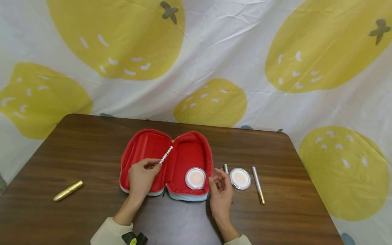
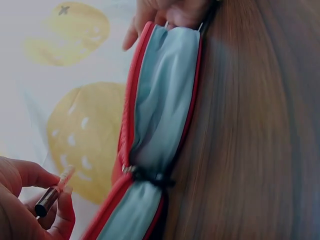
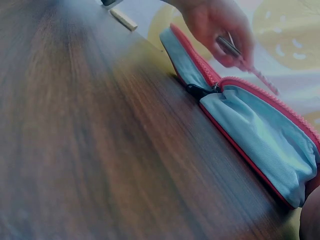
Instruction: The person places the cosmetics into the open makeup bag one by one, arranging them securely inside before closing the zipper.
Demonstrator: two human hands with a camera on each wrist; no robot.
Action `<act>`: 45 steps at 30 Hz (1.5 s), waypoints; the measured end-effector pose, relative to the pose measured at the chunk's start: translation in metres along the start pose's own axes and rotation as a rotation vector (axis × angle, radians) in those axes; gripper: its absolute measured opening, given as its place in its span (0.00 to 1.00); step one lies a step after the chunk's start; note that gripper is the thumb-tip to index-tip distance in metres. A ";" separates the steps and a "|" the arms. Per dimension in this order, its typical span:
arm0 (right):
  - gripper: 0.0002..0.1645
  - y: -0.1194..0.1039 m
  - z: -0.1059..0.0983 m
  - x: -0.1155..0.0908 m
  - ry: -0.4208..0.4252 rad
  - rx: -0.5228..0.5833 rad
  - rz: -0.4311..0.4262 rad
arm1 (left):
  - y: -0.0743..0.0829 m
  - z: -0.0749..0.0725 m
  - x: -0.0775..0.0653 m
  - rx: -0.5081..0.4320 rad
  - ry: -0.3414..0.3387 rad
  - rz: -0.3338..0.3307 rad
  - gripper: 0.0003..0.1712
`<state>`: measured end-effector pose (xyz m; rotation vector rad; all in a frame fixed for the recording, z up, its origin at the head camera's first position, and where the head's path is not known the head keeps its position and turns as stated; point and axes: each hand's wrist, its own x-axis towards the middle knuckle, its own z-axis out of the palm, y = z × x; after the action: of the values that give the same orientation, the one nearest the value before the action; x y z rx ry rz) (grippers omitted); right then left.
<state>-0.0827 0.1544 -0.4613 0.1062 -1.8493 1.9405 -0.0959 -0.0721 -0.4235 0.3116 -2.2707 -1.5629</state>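
Note:
A zip cosmetic pouch lies unfolded on the table, red inside and light blue outside. A round compact with a pale centre sits in its right half. Over the left half, my left hand pinches a slim patterned cosmetic tube between thumb and fingers, its tip slanting up towards the hinge. The left wrist view shows the tube's dark metallic end. At the pouch's right edge, my right hand grips the side wall, thumb on the near side.
A gold tube lies on the wooden table at the left. Right of the pouch are a second compact, a silver-and-gold pen and a silver tube partly behind my right hand. A lemon-print cloth hangs behind the table.

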 end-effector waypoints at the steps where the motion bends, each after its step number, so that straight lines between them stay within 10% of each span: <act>1: 0.20 -0.004 0.001 0.000 -0.002 -0.002 -0.001 | 0.001 0.003 0.000 0.003 -0.005 -0.001 0.07; 15: 0.20 0.005 0.001 0.001 0.007 -0.005 -0.013 | 0.007 0.033 -0.005 0.034 -0.021 -0.070 0.06; 31: 0.19 -0.001 0.002 0.002 0.001 0.017 0.019 | 0.005 0.060 -0.015 0.168 0.022 0.173 0.03; 45: 0.21 0.014 0.000 0.001 0.001 0.028 -0.021 | 0.005 0.070 -0.014 0.335 -0.043 0.235 0.05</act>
<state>-0.0886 0.1551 -0.4740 0.1327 -1.8140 1.9524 -0.1117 -0.0051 -0.4435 0.0919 -2.4956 -1.0843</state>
